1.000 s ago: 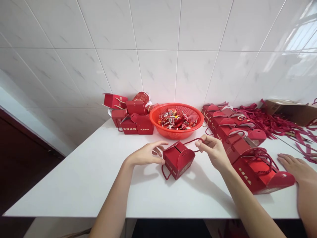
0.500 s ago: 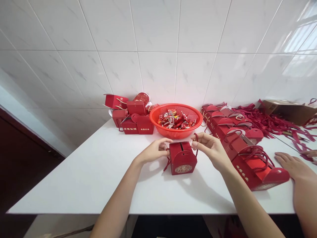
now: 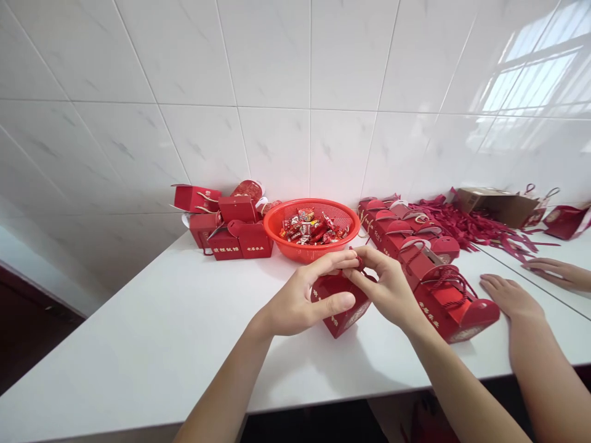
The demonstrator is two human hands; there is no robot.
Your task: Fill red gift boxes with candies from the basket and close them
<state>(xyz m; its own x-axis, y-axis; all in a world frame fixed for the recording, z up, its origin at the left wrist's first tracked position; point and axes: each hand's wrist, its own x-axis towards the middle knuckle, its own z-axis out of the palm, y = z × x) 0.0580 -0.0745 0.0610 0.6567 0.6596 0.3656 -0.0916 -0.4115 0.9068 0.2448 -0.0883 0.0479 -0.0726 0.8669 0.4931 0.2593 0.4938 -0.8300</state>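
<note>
A small red gift box (image 3: 341, 317) with gold printing stands on the white table in front of me, turned at an angle. At its top, my right hand (image 3: 381, 284) pinches the red cord handle (image 3: 359, 263) between thumb and fingers. My left hand (image 3: 307, 295) reaches across the box from the left, its fingers stretched out and its thumb apart. Its fingertips meet those of my right hand near the cord. Both hands cover much of the box top. Just behind stands a red plastic basket (image 3: 295, 251) of wrapped candies (image 3: 311, 227).
Several red boxes (image 3: 252, 240) are stacked at the back left. A row of red boxes with cord handles (image 3: 443, 301) lines the right. Beyond lie dark red ribbons (image 3: 466, 224) and a cardboard box (image 3: 496, 206). Another person's hands (image 3: 512, 298) rest on the table at right.
My left hand has moved from the box's left side over its top to meet my right hand. The box has turned, its lettered side now facing me. The view has shifted right.
</note>
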